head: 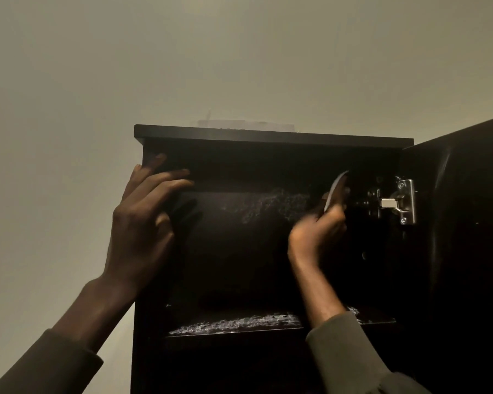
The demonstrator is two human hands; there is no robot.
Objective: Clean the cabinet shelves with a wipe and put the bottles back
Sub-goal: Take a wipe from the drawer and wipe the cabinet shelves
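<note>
A dark wall cabinet (268,137) hangs above me with its door (467,223) swung open to the right. My left hand (145,220) rests with spread fingers on the cabinet's upper left front edge. Inside the upper compartment, my right hand (316,231) is closed on a white wipe (335,189), held up near the right inner wall beside the hinge. Wet smears show on the back panel (268,206) and on the shelf (234,322) below. No bottles are in view.
A metal hinge (399,203) sits on the cabinet's right inner wall, close to the wipe. Something pale and flat (239,125) lies on top of the cabinet. A plain light wall (239,52) surrounds the cabinet. Below the shelf the interior is dark.
</note>
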